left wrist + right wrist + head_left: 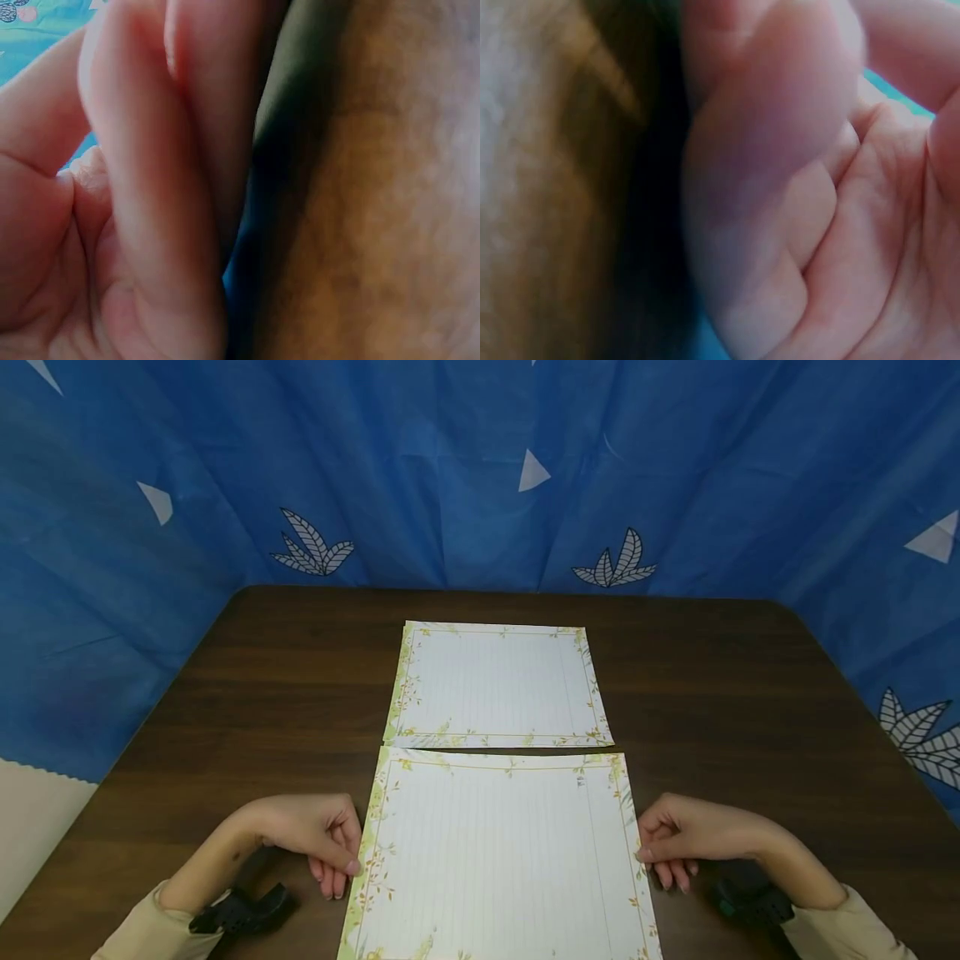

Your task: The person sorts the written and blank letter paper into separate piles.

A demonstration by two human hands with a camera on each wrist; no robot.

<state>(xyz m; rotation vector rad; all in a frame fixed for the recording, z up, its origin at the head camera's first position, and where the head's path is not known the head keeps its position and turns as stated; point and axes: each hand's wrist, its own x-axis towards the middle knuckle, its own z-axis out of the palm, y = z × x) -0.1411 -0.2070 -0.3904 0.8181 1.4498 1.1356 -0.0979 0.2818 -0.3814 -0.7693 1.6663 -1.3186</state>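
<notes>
A lined sheet of paper [495,852] with a leafy printed border lies at the front of the table, its near edge cut off by the frame. My left hand [318,839] pinches its left edge between thumb and fingers. On the opposite edge, my right hand [686,839] pinches the paper the same way. In the left wrist view, curled fingers [157,172] fill the left half; the paper cannot be made out there. The right wrist view shows bent fingers [765,150] close up, beside blurred brown wood.
Just beyond the front sheet lies a second sheet of similar bordered paper [498,685], a narrow gap between them. Both are on a dark wooden table [750,710]. A blue curtain [465,477] with white leaf and triangle prints hangs behind the table's far edge.
</notes>
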